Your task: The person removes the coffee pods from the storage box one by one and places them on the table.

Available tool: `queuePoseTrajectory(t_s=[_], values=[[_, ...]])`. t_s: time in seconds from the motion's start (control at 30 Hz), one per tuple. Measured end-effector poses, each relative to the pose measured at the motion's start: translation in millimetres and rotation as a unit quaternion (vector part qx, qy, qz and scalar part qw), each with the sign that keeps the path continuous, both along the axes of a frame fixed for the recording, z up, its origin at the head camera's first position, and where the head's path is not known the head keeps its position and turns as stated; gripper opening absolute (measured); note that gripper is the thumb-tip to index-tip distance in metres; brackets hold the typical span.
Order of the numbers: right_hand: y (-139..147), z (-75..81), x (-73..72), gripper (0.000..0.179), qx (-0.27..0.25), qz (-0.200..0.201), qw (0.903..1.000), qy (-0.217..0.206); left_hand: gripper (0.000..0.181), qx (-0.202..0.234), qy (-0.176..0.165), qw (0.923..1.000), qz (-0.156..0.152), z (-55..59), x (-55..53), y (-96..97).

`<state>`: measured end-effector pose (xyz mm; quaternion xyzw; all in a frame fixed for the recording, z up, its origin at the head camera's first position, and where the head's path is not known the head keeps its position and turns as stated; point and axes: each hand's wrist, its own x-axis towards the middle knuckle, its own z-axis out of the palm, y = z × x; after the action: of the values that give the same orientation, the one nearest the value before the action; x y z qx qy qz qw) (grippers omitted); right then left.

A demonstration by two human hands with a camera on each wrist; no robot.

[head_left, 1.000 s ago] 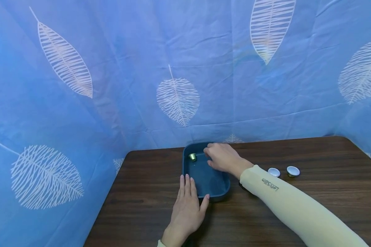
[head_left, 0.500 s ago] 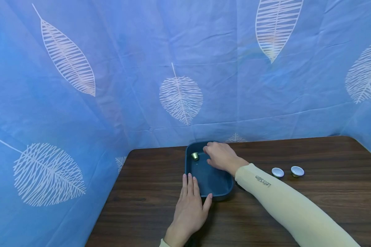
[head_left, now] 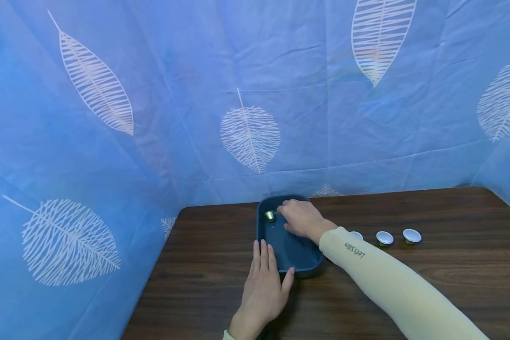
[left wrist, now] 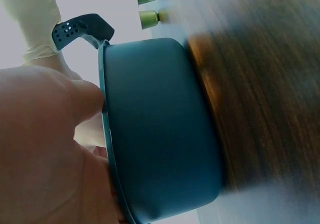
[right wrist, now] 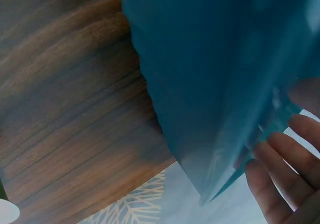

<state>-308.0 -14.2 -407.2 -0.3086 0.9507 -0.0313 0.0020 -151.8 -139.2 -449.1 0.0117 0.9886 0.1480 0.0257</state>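
Note:
A dark blue plastic bin (head_left: 295, 272) stands on the table near its back edge. Inside it, toward the far left, lies a small gold coffee capsule (head_left: 270, 216). My left hand (head_left: 263, 293) rests against the bin's near left corner with straight fingers; in the left wrist view its thumb touches the rim. My right hand (head_left: 301, 218) reaches over the right rim, bent fingers just right of the capsule. In the right wrist view its fingers (right wrist: 285, 171) are loosely curved beside the bin wall (right wrist: 210, 98). What lies between thumb and index finger is hidden there.
Right of the bin, coffee capsules with white lids stand on the dark wooden table (head_left: 195, 264): one (head_left: 356, 235) partly behind the right sleeve (head_left: 378, 264), a middle one (head_left: 384, 238), and one (head_left: 412, 236) farther right. A blue leaf-print cloth (head_left: 174, 118) hangs behind.
The right hand has shifted slightly left inside the bin, closer to the gold capsule. A third capsule now shows from behind the sleeve. The left hand keeps its place on the bin.

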Motion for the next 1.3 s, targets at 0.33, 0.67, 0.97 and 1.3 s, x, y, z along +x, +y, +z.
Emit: queuePoseTrajectory(t_s=[0.33,0.67,0.97,1.3], values=[[-12,10.0,-6.3,0.046,0.008,0.02,0.9998,0.0,0.084,-0.002,-0.002,1.0,0.002,0.5,0.0,-6.5],[-28,12.1,-7.3,0.049,0.001,0.025,0.9995,-0.021,0.083,0.001,0.002,1.0,0.003,-0.3,-1.0,-5.2],[-33,-1.1,-13.2,0.05,-0.009,0.014,0.9989,-0.045,0.084,-0.006,0.003,1.0,-0.002,-2.5,-1.4,-2.2],[-37,-17.3,-19.4,0.052,-0.011,0.002,0.999,-0.043,0.083,-0.009,-0.009,0.9999,0.0,-1.3,-2.6,-0.7]])
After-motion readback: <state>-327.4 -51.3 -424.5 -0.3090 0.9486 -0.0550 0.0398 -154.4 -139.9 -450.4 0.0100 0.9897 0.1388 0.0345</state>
